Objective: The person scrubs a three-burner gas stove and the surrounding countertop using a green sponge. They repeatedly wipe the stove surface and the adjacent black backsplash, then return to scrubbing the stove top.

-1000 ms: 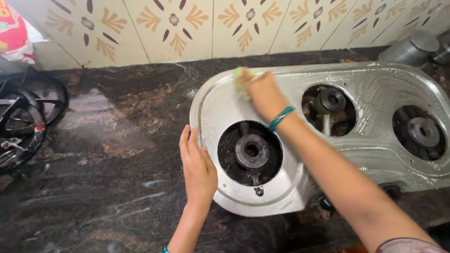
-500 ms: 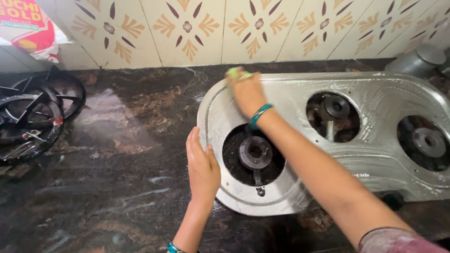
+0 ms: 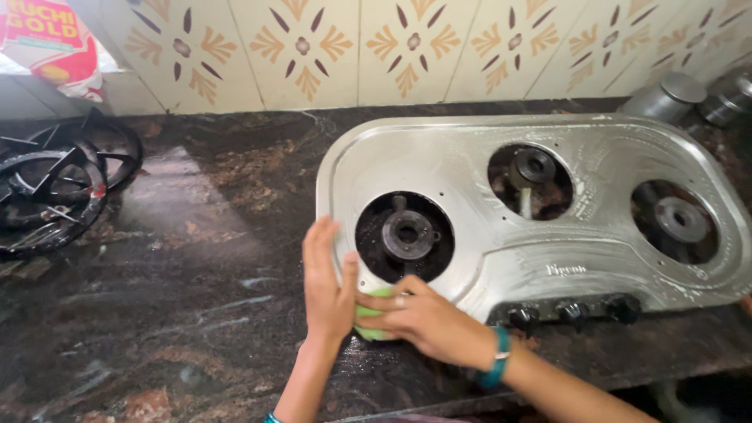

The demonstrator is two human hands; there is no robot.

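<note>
A steel three-burner stove top (image 3: 470, 168) lies on the dark stone counter, streaked with soapy smears, its pan supports removed. My right hand (image 3: 427, 317) presses a green scrub pad (image 3: 372, 317) against the stove's front left corner, just below the left burner (image 3: 405, 233). A teal bangle sits on that wrist. My left hand (image 3: 327, 283) rests flat and upright against the stove's left edge, fingers together, touching the pad's side.
Black pan supports (image 3: 55, 184) are stacked at the counter's left. A red and white packet (image 3: 51, 43) hangs at the top left. Steel containers (image 3: 666, 98) stand at the back right by the tiled wall. Black knobs (image 3: 572, 312) line the stove front.
My right hand with the pad has come from the stove's back left rim down to its front left corner. My left hand stayed on the left edge. The view shifted left.
</note>
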